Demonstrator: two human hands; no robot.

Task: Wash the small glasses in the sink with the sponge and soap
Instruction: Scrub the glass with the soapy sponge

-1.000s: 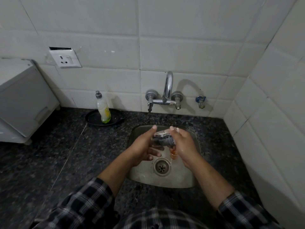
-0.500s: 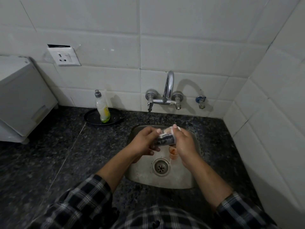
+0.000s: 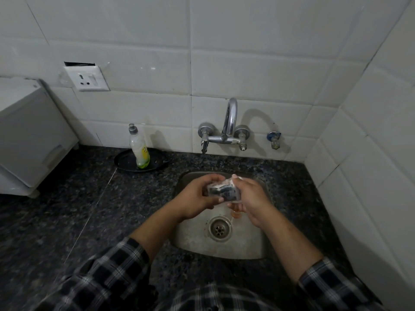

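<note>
Both hands are over the steel sink [image 3: 247, 248]. My left hand [image 3: 197, 196] grips the left end of a dark, foamy sponge [image 3: 223, 191]. My right hand [image 3: 251, 198] grips the sponge's right end, fingers curled round it. Below my right hand a small orange-tinted glass [image 3: 235, 213] shows partly, near the drain [image 3: 219, 228]. Whether the glass is held or stands on the sink floor, I cannot tell. A soap bottle [image 3: 139, 150] with yellow-green liquid stands upright on a black dish [image 3: 125, 161] at the back left.
A chrome tap [image 3: 229, 122] juts from the tiled wall above the sink. A white appliance [image 3: 29, 135] sits on the dark granite counter [image 3: 78, 209] at the left. A tiled side wall [image 3: 370, 176] closes the right.
My left hand's fingers have closed round the sponge's left end, where earlier they lay straighter. Both hands stay above the sink.
</note>
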